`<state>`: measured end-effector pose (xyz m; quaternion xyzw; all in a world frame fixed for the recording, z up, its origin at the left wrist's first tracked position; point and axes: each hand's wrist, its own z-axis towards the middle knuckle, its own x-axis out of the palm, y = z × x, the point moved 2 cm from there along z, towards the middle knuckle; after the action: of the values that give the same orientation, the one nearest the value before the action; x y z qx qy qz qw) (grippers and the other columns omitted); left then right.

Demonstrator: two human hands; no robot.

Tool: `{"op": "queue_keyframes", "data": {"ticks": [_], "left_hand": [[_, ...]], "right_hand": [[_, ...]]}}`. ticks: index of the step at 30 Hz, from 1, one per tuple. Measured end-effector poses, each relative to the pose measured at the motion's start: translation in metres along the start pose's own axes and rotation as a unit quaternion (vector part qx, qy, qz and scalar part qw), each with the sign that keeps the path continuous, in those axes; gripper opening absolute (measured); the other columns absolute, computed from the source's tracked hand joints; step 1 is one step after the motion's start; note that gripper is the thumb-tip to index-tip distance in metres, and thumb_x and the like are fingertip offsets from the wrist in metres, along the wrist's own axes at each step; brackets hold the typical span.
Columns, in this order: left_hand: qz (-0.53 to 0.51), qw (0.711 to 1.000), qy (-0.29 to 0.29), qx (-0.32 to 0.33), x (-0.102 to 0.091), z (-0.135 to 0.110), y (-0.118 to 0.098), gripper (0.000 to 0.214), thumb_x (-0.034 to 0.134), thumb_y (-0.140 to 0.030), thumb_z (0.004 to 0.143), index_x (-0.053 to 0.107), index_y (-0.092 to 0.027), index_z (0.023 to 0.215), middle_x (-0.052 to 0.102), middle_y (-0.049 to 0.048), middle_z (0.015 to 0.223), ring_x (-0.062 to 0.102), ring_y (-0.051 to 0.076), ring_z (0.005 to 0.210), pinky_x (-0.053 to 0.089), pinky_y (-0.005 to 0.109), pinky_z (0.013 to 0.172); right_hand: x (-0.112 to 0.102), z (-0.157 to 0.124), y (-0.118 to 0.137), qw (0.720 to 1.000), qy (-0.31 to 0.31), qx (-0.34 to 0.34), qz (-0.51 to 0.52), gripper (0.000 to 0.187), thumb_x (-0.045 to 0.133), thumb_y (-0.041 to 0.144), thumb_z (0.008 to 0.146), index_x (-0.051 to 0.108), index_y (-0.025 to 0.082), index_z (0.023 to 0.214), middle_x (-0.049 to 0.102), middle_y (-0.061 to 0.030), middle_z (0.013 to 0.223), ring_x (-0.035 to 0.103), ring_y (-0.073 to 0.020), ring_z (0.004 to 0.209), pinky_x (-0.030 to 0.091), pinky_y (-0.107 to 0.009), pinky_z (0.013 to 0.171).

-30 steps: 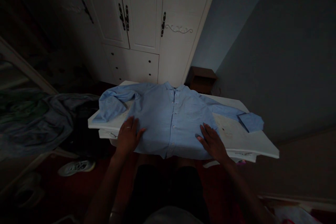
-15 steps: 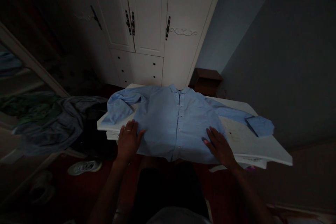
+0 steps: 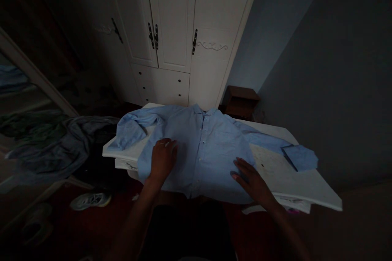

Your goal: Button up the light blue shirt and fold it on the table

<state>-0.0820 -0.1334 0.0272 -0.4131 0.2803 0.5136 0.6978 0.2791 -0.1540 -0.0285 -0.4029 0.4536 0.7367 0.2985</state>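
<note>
While the light is poor throughout and the corners sink almost to black, the main layout reads well enough. White table (image 3: 275, 177), narrow, set crosswise in front of the wearer; reddish floor (image 3: 254, 236) below. Beyond it, a tall white wardrobe (image 3: 174, 16) with dark handles (image 3: 194, 42) and drawers (image 3: 162, 85) under its middle doors. To its right, a low brown cabinet (image 3: 243, 91) near a blue-grey wall (image 3: 306, 73). Left side: a heap of dark cloth (image 3: 73, 142), grey and green; a pale shoe (image 3: 91, 201) on the floor.

On the table, a light blue shirt (image 3: 214, 138), spread front side up, collar (image 3: 200, 110) toward the wardrobe, hem hanging past the near edge. Left sleeve (image 3: 131, 130) bent back on itself; right sleeve (image 3: 266, 138) stretched out along the table, cuff near the right end.

Left hand (image 3: 163, 157): over the shirt's left front, back of hand up, fingers bent, a ring showing. Whether it pinches fabric or merely rests, cannot tell. Right hand (image 3: 249, 177): at the lower right front by the side edge, fingers spread and extended over the cloth, nothing gripped. Both forearms reach in from the bottom, angled outward toward the elbows.
</note>
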Motion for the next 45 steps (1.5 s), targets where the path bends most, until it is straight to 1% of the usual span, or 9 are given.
{"op": "queue_keyframes", "data": {"ticks": [4,9,12,15,21,25,31,38,45], "left_hand": [[-0.059,0.994,0.059,0.07,0.035,0.03,-0.037,0.027,0.056,-0.02,0.088,0.069,-0.018,0.111,0.069,0.0104,0.102,0.06,0.024,0.096,0.048,0.039,0.088],[-0.116,0.968,0.191,0.117,0.075,0.058,-0.044,0.019,0.064,-0.021,0.084,0.074,-0.022,0.099,0.073,0.0062,0.097,0.063,0.022,0.093,0.048,0.035,0.088],[-0.137,0.96,0.221,0.102,0.084,0.068,-0.039,0.017,0.066,-0.02,0.081,0.075,-0.023,0.095,0.074,0.0033,0.097,0.065,0.02,0.093,0.048,0.033,0.089],[-0.169,0.954,0.229,0.093,0.087,0.071,-0.035,0.016,0.066,-0.016,0.08,0.076,-0.023,0.091,0.075,0.002,0.093,0.066,0.018,0.089,0.048,0.03,0.086],[-0.236,0.954,0.169,0.077,0.098,0.065,-0.027,0.012,0.064,-0.015,0.078,0.075,-0.02,0.082,0.074,0.0033,0.083,0.066,0.016,0.08,0.05,0.029,0.08],[-0.252,0.953,0.147,0.086,0.101,0.06,-0.025,0.013,0.062,-0.015,0.079,0.073,-0.02,0.076,0.072,0.0027,0.076,0.065,0.015,0.075,0.049,0.029,0.079],[-0.24,0.953,0.154,0.101,0.097,0.06,-0.029,0.007,0.068,-0.02,0.078,0.074,-0.02,0.082,0.073,0.0035,0.081,0.065,0.016,0.078,0.048,0.028,0.08],[-0.231,0.961,0.148,0.039,0.102,0.061,-0.03,0.009,0.066,-0.016,0.077,0.074,-0.019,0.078,0.073,0.0032,0.08,0.065,0.017,0.081,0.047,0.029,0.08],[-0.316,0.938,0.146,0.002,0.106,0.061,-0.024,0.009,0.068,-0.024,0.078,0.075,-0.018,0.079,0.073,0.0022,0.081,0.066,0.015,0.078,0.049,0.025,0.075]], "right_hand": [[-0.025,0.013,0.005,0.996,0.016,0.006,0.089,0.039,0.053,0.047,0.091,0.063,0.029,0.124,0.064,-0.0062,0.127,0.06,-0.0262,0.118,0.047,-0.049,0.104],[-0.039,0.061,0.024,0.982,0.04,-0.073,0.171,0.03,0.055,0.037,0.092,0.065,0.028,0.119,0.067,-0.0048,0.122,0.063,-0.0231,0.113,0.049,-0.045,0.102],[-0.03,0.103,0.036,0.969,0.046,-0.136,0.203,0.031,0.051,0.025,0.093,0.063,0.027,0.121,0.067,-0.0058,0.118,0.066,-0.0191,0.103,0.053,-0.039,0.095],[-0.011,0.142,0.049,0.965,0.071,-0.185,0.17,0.047,0.048,0.011,0.088,0.053,0.024,0.133,0.063,-0.0074,0.125,0.065,-0.0188,0.107,0.05,-0.039,0.097],[0.028,0.188,0.066,0.959,0.164,-0.232,0.006,0.065,0.05,0.007,0.085,0.035,0.022,0.146,0.052,-0.0111,0.141,0.056,-0.0247,0.122,0.048,-0.041,0.098],[0.033,0.194,0.065,0.944,0.183,-0.272,-0.048,0.056,0.05,0.008,0.087,0.044,0.024,0.141,0.062,-0.009,0.128,0.064,-0.0224,0.108,0.051,-0.033,0.084],[0.029,0.181,0.062,0.915,0.147,-0.352,-0.129,0.021,0.051,0.015,0.093,0.068,0.02,0.104,0.066,-0.0061,0.096,0.064,-0.0151,0.077,0.044,-0.024,0.059],[0.041,0.176,0.056,0.907,0.031,-0.403,-0.12,0.031,0.042,0.033,0.1,0.069,0.019,0.091,0.064,-0.0028,0.079,0.055,-0.0126,0.065,0.035,-0.024,0.055],[0.046,0.179,0.048,0.905,0.006,-0.419,-0.077,0.032,0.039,0.031,0.101,0.068,0.019,0.095,0.068,-0.0053,0.087,0.06,-0.0141,0.073,0.043,-0.025,0.062]]}}
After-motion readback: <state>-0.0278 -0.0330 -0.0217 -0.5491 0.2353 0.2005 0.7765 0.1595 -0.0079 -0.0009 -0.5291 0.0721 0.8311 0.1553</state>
